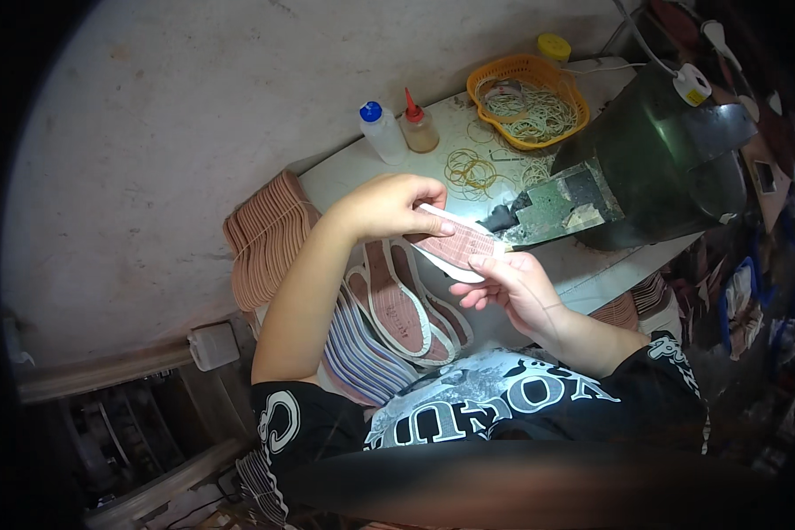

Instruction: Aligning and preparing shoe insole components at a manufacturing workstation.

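Between both my hands is a pinkish-brown shoe insole (459, 247) with a white edge strip, held tilted at the work point of a dark green machine (671, 168). My left hand (396, 205) grips its upper left end, thumb on top and fingers curled behind. At the lower right end my right hand (523, 287) pinches it with the thumb on top; the other fingers are partly hidden beneath. The insole's right end lies close to the machine's worn metal plate (565, 205); whether they touch, I cannot tell. Several white-rimmed insoles (396, 309) lie below my left wrist.
Tall stacks of pink insoles (269, 234) and striped-edge insoles (358, 344) stand at the left. Behind are a blue-capped bottle (382, 137), a red-tipped bottle (420, 132), loose rubber bands (471, 172) and an orange basket (579, 106) of bands. More insoles (618, 314) sit at right.
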